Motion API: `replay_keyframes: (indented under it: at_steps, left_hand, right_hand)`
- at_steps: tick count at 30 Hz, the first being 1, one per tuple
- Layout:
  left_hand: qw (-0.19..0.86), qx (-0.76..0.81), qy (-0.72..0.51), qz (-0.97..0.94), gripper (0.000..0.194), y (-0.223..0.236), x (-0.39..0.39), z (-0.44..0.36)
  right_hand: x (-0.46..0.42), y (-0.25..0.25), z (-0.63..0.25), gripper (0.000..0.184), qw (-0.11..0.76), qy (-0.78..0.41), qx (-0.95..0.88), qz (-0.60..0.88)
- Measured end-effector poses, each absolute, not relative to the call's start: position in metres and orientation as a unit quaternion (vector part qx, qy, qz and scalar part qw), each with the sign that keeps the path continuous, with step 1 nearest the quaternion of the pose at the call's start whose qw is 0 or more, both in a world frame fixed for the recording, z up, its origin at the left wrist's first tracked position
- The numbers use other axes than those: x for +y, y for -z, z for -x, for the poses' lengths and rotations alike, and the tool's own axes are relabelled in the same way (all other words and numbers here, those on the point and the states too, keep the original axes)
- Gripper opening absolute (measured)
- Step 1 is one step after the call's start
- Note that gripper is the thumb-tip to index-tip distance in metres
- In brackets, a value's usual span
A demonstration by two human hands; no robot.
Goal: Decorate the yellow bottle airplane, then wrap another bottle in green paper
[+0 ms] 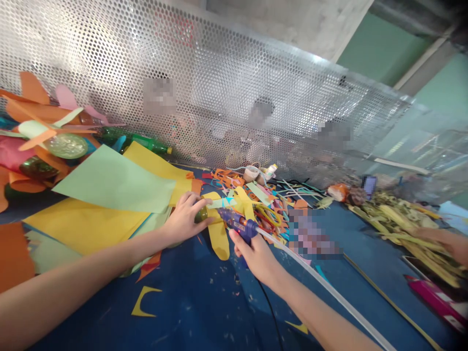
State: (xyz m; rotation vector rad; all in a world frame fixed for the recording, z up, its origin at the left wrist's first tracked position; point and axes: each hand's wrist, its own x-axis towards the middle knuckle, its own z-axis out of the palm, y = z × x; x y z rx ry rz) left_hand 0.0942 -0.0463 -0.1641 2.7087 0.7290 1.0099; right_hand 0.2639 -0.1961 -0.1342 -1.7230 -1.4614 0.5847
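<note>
My left hand (186, 217) is closed around a green plastic bottle (201, 214), much of it hidden behind the fingers. Yellow paper strips with rounded ends, like a wing (219, 242) and a tail piece (245, 202), are fixed to the bottle. In my right hand (258, 256) is a purple-blue hot glue gun (237, 222), its nozzle pointing left at the yellow paper by the bottle. A long, clear glue stick (321, 280) runs out of the back of the gun towards the lower right. A black cord (269, 304) hangs below it.
Green paper (117, 180) and yellow paper (87, 222) sheets lie left, below bottle-and-paper planes (54, 131). Coloured scraps (226, 180) and a tape roll (251, 174) lie along the perforated metal screen (219, 87). Dried husks (395, 219) and another person's hand (448, 241) are at right.
</note>
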Motion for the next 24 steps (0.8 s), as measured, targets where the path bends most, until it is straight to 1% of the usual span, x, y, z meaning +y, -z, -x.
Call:
replay_keyframes:
  at_steps: [4, 8, 12, 15, 24]
  left_hand:
    - [0.076, 0.252, -0.341, -0.902, 0.034, 0.165, -0.046, -0.095]
    - [0.071, 0.253, -0.338, -0.903, 0.034, 0.165, -0.047, -0.095]
    - [0.070, 0.255, -0.337, -0.904, 0.033, 0.164, -0.047, -0.095]
    - [0.070, 0.257, -0.336, -0.903, 0.034, 0.164, -0.047, -0.095]
    - [0.069, 0.260, -0.331, -0.904, 0.034, 0.165, -0.048, -0.095]
  right_hand:
    - [-0.198, 0.132, -0.270, 0.046, 0.365, -0.265, -0.543, 0.708]
    - [-0.198, 0.130, -0.278, 0.049, 0.374, -0.241, -0.534, 0.719]
    - [-0.196, 0.127, -0.285, 0.052, 0.381, -0.246, -0.507, 0.733]
    - [-0.196, 0.125, -0.289, 0.052, 0.392, -0.245, -0.492, 0.738]
    - [-0.199, 0.123, -0.288, 0.050, 0.383, -0.246, -0.490, 0.744]
